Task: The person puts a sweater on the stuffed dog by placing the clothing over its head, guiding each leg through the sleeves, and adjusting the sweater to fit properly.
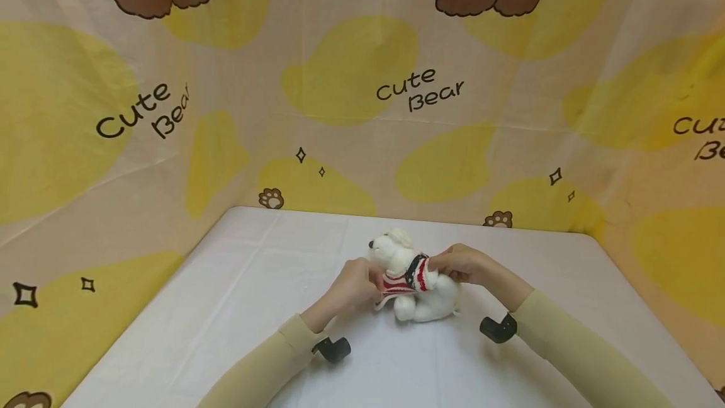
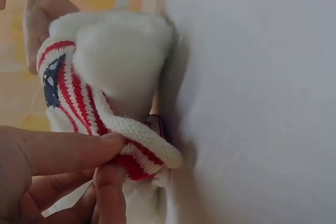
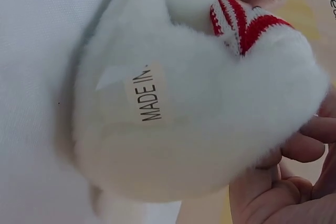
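A white stuffed animal point(image 1: 437, 301) with a dark nose sits on the white table, facing left in the head view. It wears a red-and-white striped knitted sweater point(image 2: 79, 98) with a navy patch. My left hand point(image 1: 352, 282) pinches the sweater's rolled white edge between thumb and fingers, at the toy's front. On the other side, my right hand point(image 1: 466, 263) holds the toy by its white plush, its curled fingers point(image 3: 303, 147) partly hidden behind the fur. A printed label point(image 3: 148, 94) shows on the toy's back in the right wrist view.
The white table point(image 1: 226, 307) has rounded far corners. Behind and beside it hangs a cream and yellow cloth point(image 1: 345, 87) printed with bears and lettering. Black wrist mounts point(image 1: 334, 350) sit below both sleeves, close over the tabletop.
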Available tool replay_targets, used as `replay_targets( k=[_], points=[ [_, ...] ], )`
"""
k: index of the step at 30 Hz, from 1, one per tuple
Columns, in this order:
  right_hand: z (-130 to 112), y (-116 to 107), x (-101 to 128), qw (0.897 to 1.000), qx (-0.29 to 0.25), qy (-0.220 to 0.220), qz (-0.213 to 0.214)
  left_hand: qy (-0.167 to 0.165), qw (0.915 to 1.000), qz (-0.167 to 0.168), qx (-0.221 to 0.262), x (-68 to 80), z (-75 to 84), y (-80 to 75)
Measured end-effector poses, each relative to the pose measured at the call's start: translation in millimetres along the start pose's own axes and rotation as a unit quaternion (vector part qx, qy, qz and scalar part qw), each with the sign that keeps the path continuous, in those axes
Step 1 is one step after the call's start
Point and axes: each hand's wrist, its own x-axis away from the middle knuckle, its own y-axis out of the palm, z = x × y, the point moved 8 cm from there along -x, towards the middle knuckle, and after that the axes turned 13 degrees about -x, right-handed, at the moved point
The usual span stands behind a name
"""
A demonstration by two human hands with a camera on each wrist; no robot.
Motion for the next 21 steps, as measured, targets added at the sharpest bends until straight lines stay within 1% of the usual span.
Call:
replay_targets(
  k=[6,9,12,16,19,21],
  points=[
    [4.5,-1.3,-2.5,0.999,-0.027,0.013,-0.029,0.000,0.9998,0.014,0.011,-5.3,-0.2,-5.2],
    [6.6,-2.5,-4.9,0.998,-0.045,0.026,-0.041,-0.003,0.9998,0.017,0.008,-9.3,-1.4,-7.5],
    [6.9,-2.8,-6.5,0.997,-0.049,0.029,-0.052,-0.010,0.9998,0.017,0.009,-12.9,-2.9,-9.0],
    [7.6,-3.9,-7.4,0.997,-0.049,0.036,-0.053,-0.015,0.9997,0.016,0.006,-16.4,-4.4,-7.1],
    [7.6,-3.7,-6.8,0.997,-0.051,0.037,-0.054,0.005,0.9999,0.013,-0.002,-16.7,0.8,-2.6],
    [7.2,-3.0,-6.2,0.996,-0.054,0.034,-0.057,0.031,0.9994,0.014,-0.001,-14.2,9.5,-0.3]
  ],
)
